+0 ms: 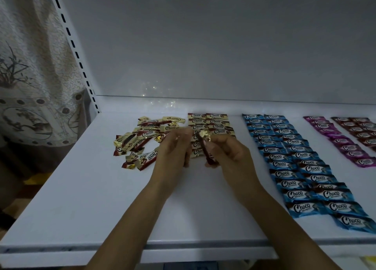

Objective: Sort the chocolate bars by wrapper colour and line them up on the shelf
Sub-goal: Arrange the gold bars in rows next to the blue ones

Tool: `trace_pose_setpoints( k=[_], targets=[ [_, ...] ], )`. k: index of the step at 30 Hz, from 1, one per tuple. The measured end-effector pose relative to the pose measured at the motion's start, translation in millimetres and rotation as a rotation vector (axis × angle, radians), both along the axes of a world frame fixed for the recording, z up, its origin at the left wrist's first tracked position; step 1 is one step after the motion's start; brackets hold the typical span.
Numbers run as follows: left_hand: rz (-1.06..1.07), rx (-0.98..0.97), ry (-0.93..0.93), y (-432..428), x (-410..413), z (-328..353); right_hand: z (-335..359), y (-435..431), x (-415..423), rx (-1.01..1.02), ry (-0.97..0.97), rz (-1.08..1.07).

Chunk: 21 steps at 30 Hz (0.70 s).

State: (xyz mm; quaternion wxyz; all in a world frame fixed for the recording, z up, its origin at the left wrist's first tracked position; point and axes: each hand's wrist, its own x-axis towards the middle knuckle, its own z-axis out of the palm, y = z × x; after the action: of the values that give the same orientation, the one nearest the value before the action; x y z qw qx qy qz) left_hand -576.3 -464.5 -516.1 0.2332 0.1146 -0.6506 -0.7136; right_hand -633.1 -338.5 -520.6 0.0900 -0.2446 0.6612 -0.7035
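Note:
Over the white shelf [81, 198], my right hand [230, 156] grips a gold-and-brown chocolate bar [204, 142] held on edge. My left hand [173, 149] is beside it with fingers curled near the bar's top end; whether it pinches the wrapper is unclear. Behind the hands lie two short rows of gold bars [215, 123]. A loose heap of gold bars [142, 139] lies to the left. Two long rows of blue bars [295, 158] run on the right, followed by a purple row [345, 143] and a dark brown row [360, 129].
The shelf's grey back wall [203, 46] rises behind the bars. A slotted white upright [75, 52] stands at the left, with a patterned curtain [30, 66] beyond it. The shelf's front lip [142, 251] runs below my forearms.

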Motion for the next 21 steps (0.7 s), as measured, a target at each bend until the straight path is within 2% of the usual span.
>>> trace_pose_setpoints(
  k=[3, 8, 14, 16, 19, 21],
  targets=[
    [-0.054, -0.187, 0.021, 4, 3, 1, 2, 4, 1, 0.037, 0.071, 0.036],
    [-0.001, -0.086, 0.009, -3, 1, -2, 4, 9, -4, -0.093, -0.090, 0.010],
    [-0.062, -0.193, 0.018, 0, 3, -4, 4, 13, -11, -0.279, -0.184, -0.141],
    [-0.037, -0.096, 0.033, -1, 2, -4, 5, 16, -13, -0.317, -0.262, -0.095],
    [-0.003, -0.033, 0.063, -2, -1, -3, 7, 15, -9, -0.133, -0.248, -0.016],
    [-0.017, -0.168, 0.089, 0, -1, -6, 6, 11, -5, -0.053, -0.204, 0.021]
  ],
)
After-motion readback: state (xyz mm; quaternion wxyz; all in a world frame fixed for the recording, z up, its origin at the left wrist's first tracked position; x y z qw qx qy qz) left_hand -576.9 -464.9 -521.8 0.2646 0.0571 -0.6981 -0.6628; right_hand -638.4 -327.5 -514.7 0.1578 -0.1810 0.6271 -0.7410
